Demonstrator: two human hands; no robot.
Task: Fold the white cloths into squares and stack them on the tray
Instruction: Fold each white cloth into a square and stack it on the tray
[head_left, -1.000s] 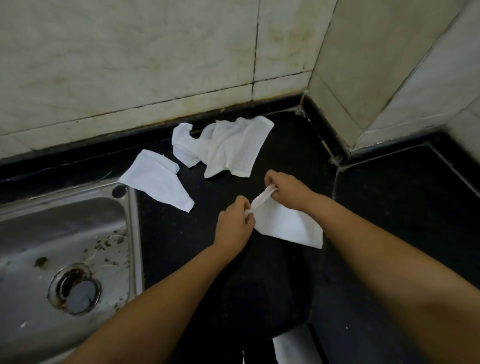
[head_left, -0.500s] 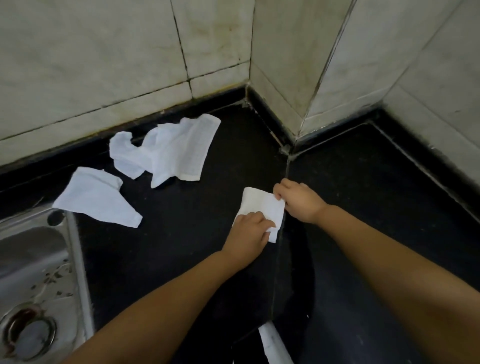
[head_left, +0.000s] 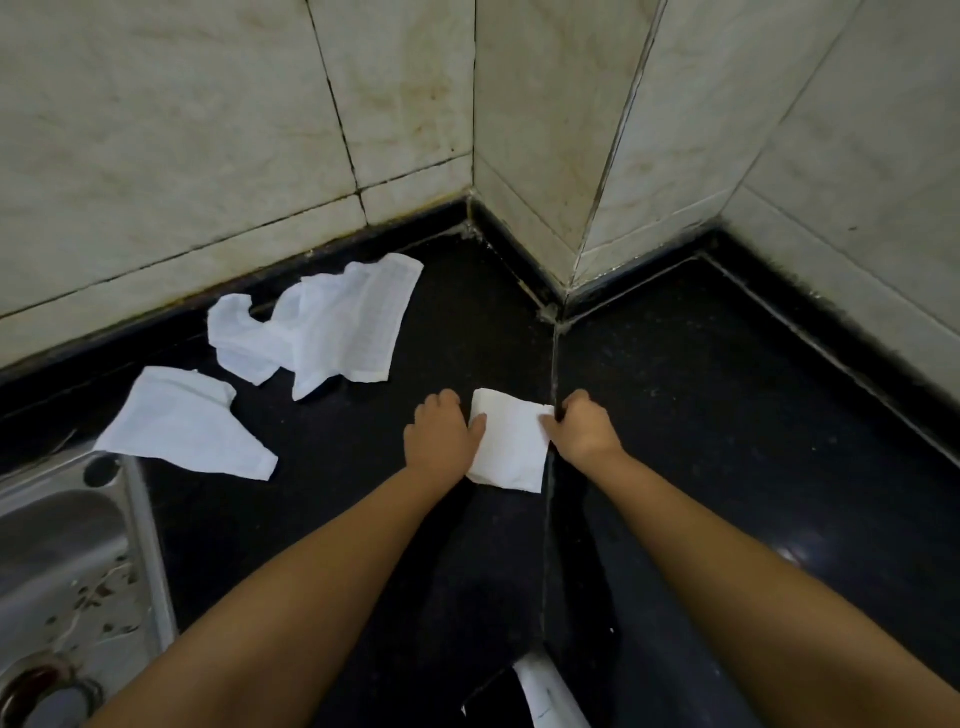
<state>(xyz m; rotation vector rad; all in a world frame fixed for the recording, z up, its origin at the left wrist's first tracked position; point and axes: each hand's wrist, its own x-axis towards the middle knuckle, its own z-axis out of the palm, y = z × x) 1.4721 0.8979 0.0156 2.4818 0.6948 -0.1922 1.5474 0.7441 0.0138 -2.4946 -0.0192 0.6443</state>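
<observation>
A small folded white cloth (head_left: 511, 441) lies flat as a rough square on the black counter. My left hand (head_left: 441, 434) rests curled at its left edge, thumb on the cloth. At the cloth's right edge my right hand (head_left: 584, 428) pinches the upper right corner. Two more white cloths lie unfolded to the left: a crumpled one (head_left: 332, 325) near the wall and a loosely flattened one (head_left: 184, 423) beside the sink. No tray is in view.
A steel sink (head_left: 67, 571) with a drain fills the lower left. Tiled walls (head_left: 545, 130) form a jutting corner behind the counter. A seam (head_left: 553, 364) in the black counter runs down past the cloth. A white object (head_left: 545, 691) pokes in at the bottom edge.
The cloth went from held up and stretched between both hands to folded and laid flat on the counter. My hands have spread to its two sides. The view shifted right.
</observation>
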